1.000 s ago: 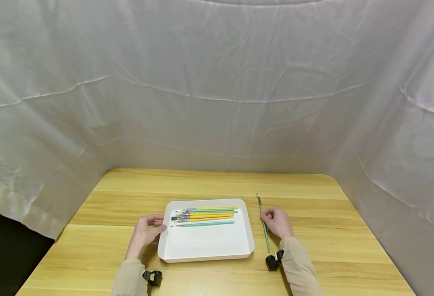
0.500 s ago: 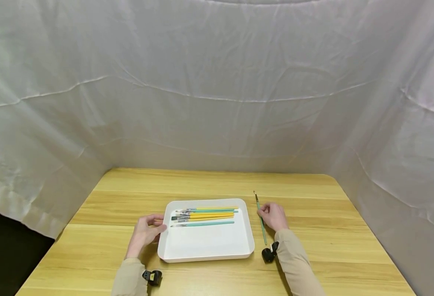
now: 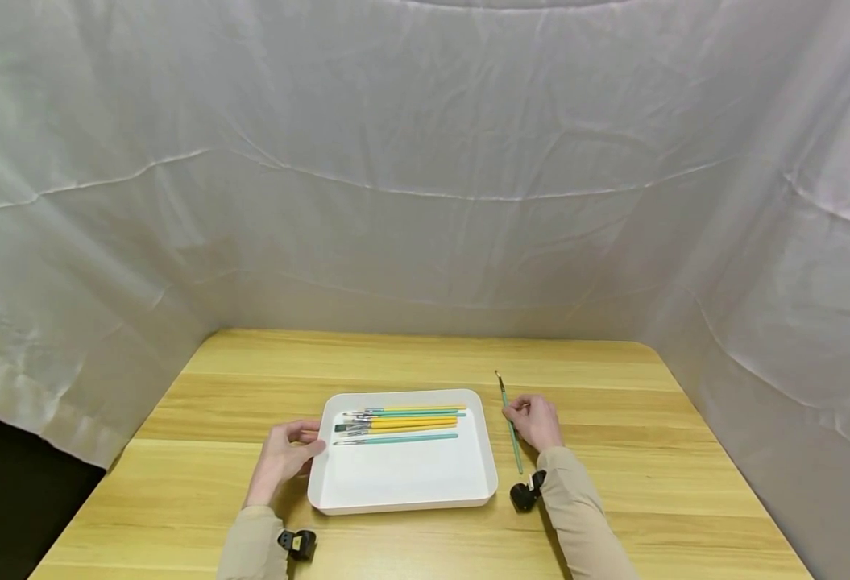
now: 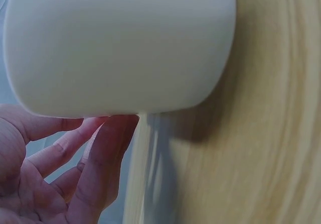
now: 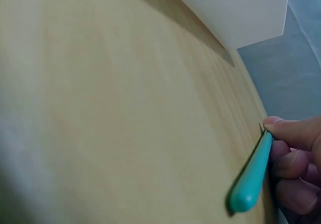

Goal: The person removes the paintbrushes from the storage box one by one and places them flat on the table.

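The right hand (image 3: 535, 422) pinched a slender teal-handled paintbrush (image 3: 515, 448) extending ahead of and behind it; the left hand (image 3: 285, 453), fingers loosely apart, touched a shallow white rectangular tray (image 3: 410, 477) just rightward.

No readable text, numbers or signs; yellow mark (image 3: 297, 544) on wrist camera (image 3: 309, 546) illegible.

Bright, even head view; dimmer, softer wrist views, with a dark shadow (image 4: 200, 122) beside the tray (image 4: 120, 58)

Right grip (image 3: 535, 420) and paintbrush (image 3: 515, 448) nearer the tray (image 3: 410, 482)
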Demonstrator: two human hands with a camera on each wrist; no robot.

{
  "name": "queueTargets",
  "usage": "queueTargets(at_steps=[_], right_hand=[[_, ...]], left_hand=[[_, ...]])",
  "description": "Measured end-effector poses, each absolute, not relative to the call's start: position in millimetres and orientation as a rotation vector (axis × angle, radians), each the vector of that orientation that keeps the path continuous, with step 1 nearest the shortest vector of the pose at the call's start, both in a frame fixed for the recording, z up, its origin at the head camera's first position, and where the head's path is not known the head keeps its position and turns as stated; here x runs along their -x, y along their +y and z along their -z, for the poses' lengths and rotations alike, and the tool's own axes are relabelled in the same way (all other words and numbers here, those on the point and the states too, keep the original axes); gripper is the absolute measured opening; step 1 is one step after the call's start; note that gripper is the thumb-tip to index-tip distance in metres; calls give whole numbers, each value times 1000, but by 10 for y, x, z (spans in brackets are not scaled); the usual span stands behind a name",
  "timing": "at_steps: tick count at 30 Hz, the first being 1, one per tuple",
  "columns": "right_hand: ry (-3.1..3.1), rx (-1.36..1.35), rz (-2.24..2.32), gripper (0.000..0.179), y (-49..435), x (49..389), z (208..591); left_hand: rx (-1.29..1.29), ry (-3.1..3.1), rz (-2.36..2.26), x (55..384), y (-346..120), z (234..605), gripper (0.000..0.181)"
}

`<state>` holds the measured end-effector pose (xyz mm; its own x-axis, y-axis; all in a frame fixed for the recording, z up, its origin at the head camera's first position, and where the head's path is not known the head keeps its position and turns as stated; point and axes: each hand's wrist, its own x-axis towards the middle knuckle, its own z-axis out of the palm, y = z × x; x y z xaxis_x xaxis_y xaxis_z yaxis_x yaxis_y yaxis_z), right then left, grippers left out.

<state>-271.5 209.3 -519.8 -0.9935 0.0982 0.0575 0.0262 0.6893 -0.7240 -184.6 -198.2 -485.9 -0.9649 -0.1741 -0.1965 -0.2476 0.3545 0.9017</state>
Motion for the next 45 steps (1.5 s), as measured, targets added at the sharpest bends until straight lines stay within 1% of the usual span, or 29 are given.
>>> queueTargets(at_steps=[7, 17, 24, 31, 40, 45], right_hand=[[-2778, 130, -1256, 16, 2095, 2710, 5213], [-2748, 191, -1328, 20, 2106, 2707, 5265], [-2687, 175, -1511, 22, 2143, 2665, 5252], [-2636, 139, -1603, 23, 2152, 2614, 5228], [-2565, 87, -1692, 25, 2117, 2525, 5144], [-2530, -3, -1802, 31, 2037, 2408, 4952]], left_hand=[[383, 2517, -1726, 1845, -1984, 4871, 35], [385, 2518, -1716, 1840, -1977, 4862, 34], [381, 2522, -1717, 1849, -1971, 4856, 34], [380, 2526, -1714, 1850, -1972, 4851, 34], [368, 2552, -1705, 1835, -1975, 4841, 33], [359, 2564, -1704, 1828, -1985, 4839, 34]])
